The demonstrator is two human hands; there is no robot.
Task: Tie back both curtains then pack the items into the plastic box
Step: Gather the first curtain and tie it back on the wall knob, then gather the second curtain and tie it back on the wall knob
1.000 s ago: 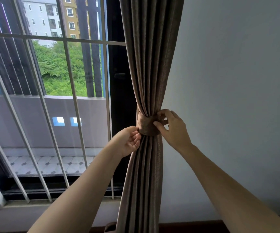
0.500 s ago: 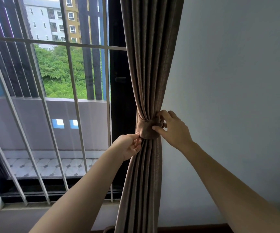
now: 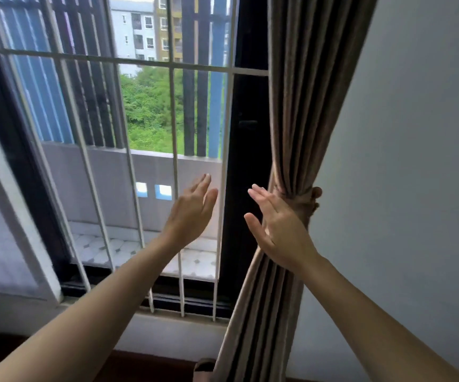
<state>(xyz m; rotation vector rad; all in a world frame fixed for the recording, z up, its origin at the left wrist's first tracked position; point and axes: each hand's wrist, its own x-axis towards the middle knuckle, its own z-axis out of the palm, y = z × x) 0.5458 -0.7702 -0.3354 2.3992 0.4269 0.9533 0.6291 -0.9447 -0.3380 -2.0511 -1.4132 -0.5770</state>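
No readable writing; tied curtain [image 3: 302, 111]

Tie-back [image 3: 307, 201] partly behind right hand [image 3: 280, 232]; curtain [image 3: 305, 106] top cropped.

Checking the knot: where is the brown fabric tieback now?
In the head view, the brown fabric tieback cinches the brown pleated curtain right of the window bars, just beyond the open right hand, beside the grey wall.
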